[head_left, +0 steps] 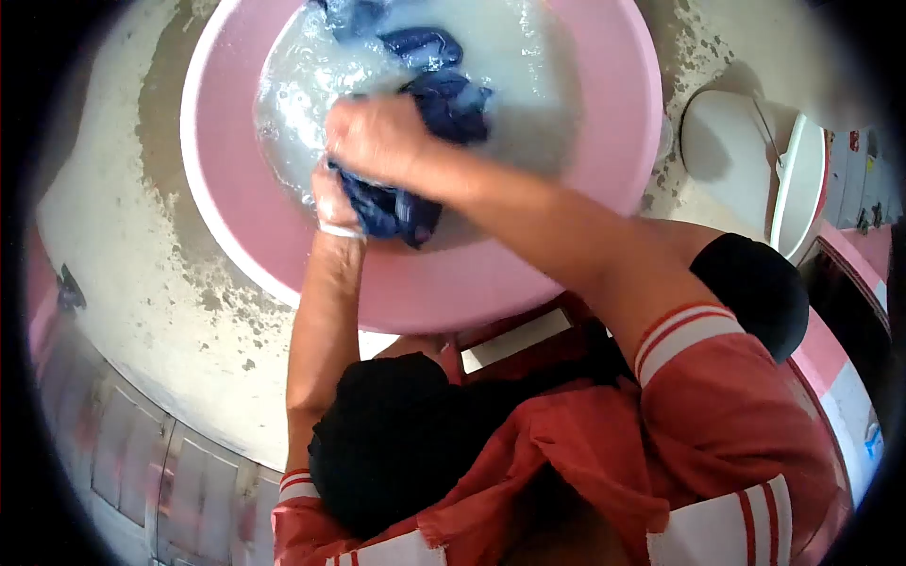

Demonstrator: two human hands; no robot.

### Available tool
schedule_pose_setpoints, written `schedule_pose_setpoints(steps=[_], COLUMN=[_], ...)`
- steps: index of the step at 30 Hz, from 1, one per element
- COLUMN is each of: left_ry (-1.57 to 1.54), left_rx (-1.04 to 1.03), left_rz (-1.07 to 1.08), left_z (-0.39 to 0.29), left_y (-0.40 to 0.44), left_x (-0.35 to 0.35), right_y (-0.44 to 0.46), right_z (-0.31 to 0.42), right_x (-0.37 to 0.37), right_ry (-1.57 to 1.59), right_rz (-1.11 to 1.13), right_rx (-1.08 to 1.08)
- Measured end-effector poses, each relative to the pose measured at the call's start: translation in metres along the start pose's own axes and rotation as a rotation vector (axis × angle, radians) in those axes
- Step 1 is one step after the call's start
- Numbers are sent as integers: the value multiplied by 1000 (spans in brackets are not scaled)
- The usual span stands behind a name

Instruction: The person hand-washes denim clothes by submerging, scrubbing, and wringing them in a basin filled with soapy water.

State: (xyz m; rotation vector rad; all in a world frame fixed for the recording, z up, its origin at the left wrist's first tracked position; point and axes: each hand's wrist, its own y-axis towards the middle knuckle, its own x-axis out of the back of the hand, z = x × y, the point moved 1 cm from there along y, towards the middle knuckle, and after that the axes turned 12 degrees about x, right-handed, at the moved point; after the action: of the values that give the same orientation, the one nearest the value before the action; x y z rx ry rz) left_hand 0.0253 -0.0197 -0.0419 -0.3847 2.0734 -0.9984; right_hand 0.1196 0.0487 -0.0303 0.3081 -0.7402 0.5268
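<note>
A dark blue wet cloth (382,209) is bunched between my two hands over a large pink basin (425,288). My right hand (377,137) is closed on the cloth from above and a little blurred. Just below it, my left hand (332,196), with a white band at the wrist, grips the same cloth, its fingers partly hidden. More of the dark blue fabric trails up into the cloudy, sudsy water (528,104). Whether it is all one garment I cannot tell.
A white bucket (731,141) with a thin wire handle is at the right of the basin. The concrete floor (123,274) has damp patches around the basin. Grey panelled doors (198,481) are at the lower left. My knees are close to the basin's near rim.
</note>
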Motion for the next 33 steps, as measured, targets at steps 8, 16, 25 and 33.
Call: schedule_pose_setpoints(steps=[8, 16, 25, 33], left_ry=[-190, 4, 763, 26], left_rx=[389, 432, -147, 132], left_rz=[178, -26, -125, -45], left_z=[-12, 4, -41, -39], left_y=[-16, -26, -10, -18], left_x=[-8, 15, 8, -30], right_y=[-63, -137, -117, -131], right_z=[-31, -21, -22, -2], right_x=[75, 18, 57, 57], right_ry=[106, 83, 340, 34], right_rz=[-215, -98, -311, -11], right_rx=[-368, -396, -418, -287])
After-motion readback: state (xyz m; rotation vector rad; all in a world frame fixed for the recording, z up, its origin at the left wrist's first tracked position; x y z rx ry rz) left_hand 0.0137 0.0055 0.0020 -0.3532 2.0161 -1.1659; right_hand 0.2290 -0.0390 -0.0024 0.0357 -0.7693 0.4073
